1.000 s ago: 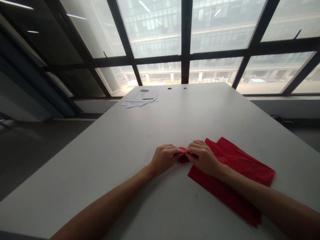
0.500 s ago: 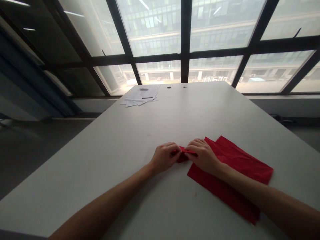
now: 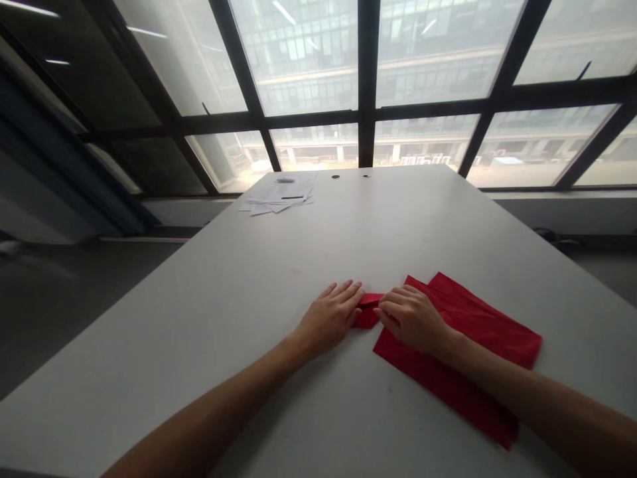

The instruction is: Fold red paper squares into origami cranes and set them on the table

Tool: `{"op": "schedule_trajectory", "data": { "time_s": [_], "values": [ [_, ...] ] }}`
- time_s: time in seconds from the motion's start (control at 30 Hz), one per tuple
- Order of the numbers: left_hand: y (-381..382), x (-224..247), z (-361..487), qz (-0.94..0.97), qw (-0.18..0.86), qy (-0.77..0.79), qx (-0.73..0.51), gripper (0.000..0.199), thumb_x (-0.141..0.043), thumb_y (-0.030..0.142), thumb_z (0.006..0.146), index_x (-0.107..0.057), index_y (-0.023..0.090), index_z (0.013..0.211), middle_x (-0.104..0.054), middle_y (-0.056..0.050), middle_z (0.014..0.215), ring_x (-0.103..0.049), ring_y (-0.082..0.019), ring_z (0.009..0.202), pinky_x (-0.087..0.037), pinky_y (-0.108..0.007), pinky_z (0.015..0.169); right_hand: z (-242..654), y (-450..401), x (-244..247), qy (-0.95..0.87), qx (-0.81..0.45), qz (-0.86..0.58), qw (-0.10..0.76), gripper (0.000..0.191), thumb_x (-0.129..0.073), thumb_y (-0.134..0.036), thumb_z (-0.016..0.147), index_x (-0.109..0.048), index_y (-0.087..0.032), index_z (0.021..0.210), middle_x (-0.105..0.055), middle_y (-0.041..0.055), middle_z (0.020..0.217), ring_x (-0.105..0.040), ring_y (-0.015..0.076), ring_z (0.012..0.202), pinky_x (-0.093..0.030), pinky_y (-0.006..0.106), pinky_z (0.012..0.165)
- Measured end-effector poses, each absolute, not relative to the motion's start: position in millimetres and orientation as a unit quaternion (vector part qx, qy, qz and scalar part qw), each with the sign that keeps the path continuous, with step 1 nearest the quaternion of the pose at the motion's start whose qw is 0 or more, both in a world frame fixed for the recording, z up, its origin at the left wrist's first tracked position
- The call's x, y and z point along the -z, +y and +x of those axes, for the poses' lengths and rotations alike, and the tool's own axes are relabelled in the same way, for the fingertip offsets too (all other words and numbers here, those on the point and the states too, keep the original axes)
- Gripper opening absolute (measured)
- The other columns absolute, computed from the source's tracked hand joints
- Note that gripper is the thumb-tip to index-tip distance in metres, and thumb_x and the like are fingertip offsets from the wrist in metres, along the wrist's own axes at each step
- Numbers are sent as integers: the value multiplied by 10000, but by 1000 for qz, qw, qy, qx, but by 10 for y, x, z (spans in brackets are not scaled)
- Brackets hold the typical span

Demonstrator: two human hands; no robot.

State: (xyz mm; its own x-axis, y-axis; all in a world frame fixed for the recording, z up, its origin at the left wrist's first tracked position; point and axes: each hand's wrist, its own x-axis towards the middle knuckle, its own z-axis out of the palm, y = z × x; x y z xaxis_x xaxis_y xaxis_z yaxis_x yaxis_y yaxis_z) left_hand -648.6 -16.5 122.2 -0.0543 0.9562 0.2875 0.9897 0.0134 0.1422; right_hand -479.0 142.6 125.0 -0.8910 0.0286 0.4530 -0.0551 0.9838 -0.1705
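Note:
A small folded piece of red paper (image 3: 367,317) lies on the white table between my two hands. My left hand (image 3: 329,313) rests flat over its left end, fingers stretched out and slightly spread. At the right end, my right hand (image 3: 413,317) is closed with bent fingers on the paper's edge; part of that grip is hidden. A raised fold shows between the hands. Beneath my right hand and forearm lie larger red sheets (image 3: 478,317), overlapping and slightly creased.
Toward the far left corner of the white table (image 3: 239,292) is a pile of white papers (image 3: 279,198), with a dark pen-like stick (image 3: 292,197) on it. Two small dark spots mark the far edge. Windows with dark frames (image 3: 367,86) stand behind.
My left hand has gone from pinching the folded red paper to lying flat on it. My right hand has shifted slightly right and down, uncovering more of the fold.

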Motion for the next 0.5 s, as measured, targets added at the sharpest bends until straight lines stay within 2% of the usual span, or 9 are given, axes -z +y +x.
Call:
{"op": "schedule_trajectory", "data": {
  "time_s": [0.1,0.2,0.27,0.37,0.5],
  "values": [
    [-218,-1180,-6485,-709,49,-700,67,472,-327,352,1047,-376,221,1498,-395,-61,1556,-331,-256,1453,-299,-489,1167,-4772,1399,-1202,-966,-99,-33,237,289,-434,-203,995,-697,-160,1106,-726,108,1121,-640,236,1042,-471,394,926],
    [-278,-1200,-6478,-713,46,-699,34,566,-281,473,1042,-277,210,1543,-321,-78,1589,-264,-280,1480,-249,-521,1179,-4745,1361,-1150,-979,-83,-24,184,425,-430,-279,1006,-534,-133,1392,-561,140,1417,-492,284,1332,-378,480,1105],
    [-302,-1229,-6443,-716,48,-696,29,649,-274,551,1020,-220,195,1560,-272,-99,1604,-217,-293,1494,-202,-540,1190,-4727,1338,-1121,-986,-81,-18,145,522,-417,-371,1015,-442,-112,1467,-457,157,1498,-401,295,1408,-320,500,1156],
    [-310,-1250,-6370,-720,44,-692,33,695,-273,575,1011,-163,178,1572,-216,-120,1617,-167,-280,1507,-149,-532,1206,-4724,1339,-1085,-990,-82,1,115,659,-402,-499,1005,-330,-97,1523,-347,171,1555,-307,291,1459,-260,500,1193],
    [-301,-1196,-6364,-717,4,-696,32,734,-271,601,1001,-144,161,1575,-200,-136,1616,-178,-282,1504,-159,-506,1206,-4767,1417,-1034,-989,-66,-46,125,707,-371,-548,1000,-303,-87,1531,-301,185,1571,-240,305,1482,-174,563,1206]
  ]
}}
